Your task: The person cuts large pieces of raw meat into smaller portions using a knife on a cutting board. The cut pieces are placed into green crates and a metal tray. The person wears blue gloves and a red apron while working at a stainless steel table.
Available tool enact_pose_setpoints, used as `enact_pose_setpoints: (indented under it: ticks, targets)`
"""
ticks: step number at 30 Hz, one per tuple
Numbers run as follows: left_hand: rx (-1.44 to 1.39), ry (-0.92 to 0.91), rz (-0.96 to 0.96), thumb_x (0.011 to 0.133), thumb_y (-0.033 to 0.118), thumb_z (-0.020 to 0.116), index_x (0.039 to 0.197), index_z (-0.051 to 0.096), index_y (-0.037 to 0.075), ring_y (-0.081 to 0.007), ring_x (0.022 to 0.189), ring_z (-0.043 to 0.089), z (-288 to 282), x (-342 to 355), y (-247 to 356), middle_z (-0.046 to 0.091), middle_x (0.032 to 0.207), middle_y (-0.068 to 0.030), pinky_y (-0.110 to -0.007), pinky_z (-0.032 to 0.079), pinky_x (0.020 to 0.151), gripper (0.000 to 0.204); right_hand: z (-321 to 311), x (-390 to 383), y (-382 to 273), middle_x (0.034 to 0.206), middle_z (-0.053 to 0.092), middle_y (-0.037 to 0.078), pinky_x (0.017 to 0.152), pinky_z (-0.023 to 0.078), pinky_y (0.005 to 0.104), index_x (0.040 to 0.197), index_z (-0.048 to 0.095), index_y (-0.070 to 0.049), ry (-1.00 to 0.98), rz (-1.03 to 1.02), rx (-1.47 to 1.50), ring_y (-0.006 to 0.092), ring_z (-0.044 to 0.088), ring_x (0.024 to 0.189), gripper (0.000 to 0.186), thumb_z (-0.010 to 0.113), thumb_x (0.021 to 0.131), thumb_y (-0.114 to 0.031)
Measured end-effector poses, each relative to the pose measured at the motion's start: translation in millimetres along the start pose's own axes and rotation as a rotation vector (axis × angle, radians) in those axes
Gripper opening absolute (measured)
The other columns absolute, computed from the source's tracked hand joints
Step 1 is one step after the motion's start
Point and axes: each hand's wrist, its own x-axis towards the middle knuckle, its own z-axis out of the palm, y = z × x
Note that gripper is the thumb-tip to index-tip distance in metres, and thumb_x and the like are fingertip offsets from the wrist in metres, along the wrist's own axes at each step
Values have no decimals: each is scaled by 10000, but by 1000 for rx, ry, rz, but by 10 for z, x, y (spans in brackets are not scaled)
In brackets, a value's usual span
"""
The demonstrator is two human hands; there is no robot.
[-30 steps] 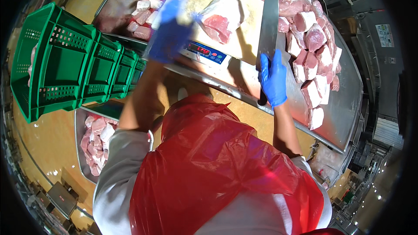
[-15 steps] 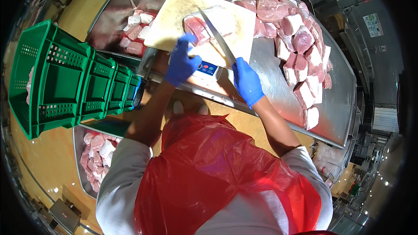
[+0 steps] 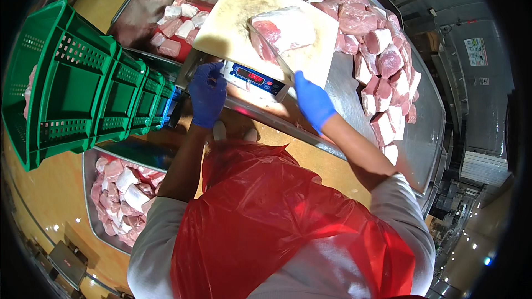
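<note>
A large piece of pale meat with a white fat cap (image 3: 288,27) lies on the cutting board (image 3: 221,19). My right hand (image 3: 313,102), in a blue glove, is closed round the handle of a long knife (image 3: 281,62). The blade slants up and left across the left end of the meat. My left hand (image 3: 207,97), also gloved in blue, is off the meat, near the board's lower left corner. Its fingers are curled in shadow, and I cannot make out what they hold. Beside it, below the board, a digital scale (image 3: 254,77) shows a lit red display.
Many meat pieces (image 3: 382,72) are heaped on the steel table (image 3: 421,138) at the right. Cut blocks (image 3: 170,49) sit in the steel tray (image 3: 136,19) at the far left. Green crates (image 3: 72,86) stand at left, above a metal bin (image 3: 91,216) of meat.
My left hand has moved left and down, away from the meat, and its fingers have curled. The right hand still holds the knife across the meat. The view has shifted slightly.
</note>
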Motion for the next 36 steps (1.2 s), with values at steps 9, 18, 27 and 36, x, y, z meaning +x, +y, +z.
enact_pose_setpoints:
  ticks: [9, 18, 27, 36]
  targets:
    - [78, 84, 226, 834, 103, 684, 1089, 638, -19, -322, 784, 668, 508, 345, 487, 683, 934, -179, -400, 548, 742, 286, -932, -979, -50, 795, 633, 279, 632, 503, 555, 1140, 416, -20, -108, 88, -74, 478, 645, 758, 227, 527, 950, -75]
    - [-105, 52, 46, 765, 123, 767, 909, 610, 5, -279, 709, 666, 784, 645, 73, 679, 785, -160, -393, 534, 664, 244, -249, 402, -535, 888, 633, 327, 666, 513, 557, 1108, 422, 12, 340, -6, 230, 504, 641, 799, 187, 482, 977, -106]
    - [-11, 106, 140, 766, 98, 757, 749, 607, 12, -190, 595, 584, 722, 629, -18, 612, 661, -114, -353, 496, 595, 174, -53, 581, -544, 920, 660, 302, 712, 535, 538, 1155, 444, 3, 94, 40, 28, 466, 669, 836, 241, 502, 941, -93]
    - [153, 282, 919, 830, 78, 699, 872, 696, 36, -173, 704, 615, -862, 1100, 311, 622, 732, -21, -330, 512, 666, 60, -651, -895, -55, 819, 645, 293, 655, 499, 562, 1150, 424, -9, -93, 131, -3, 491, 644, 774, 243, 539, 948, -83]
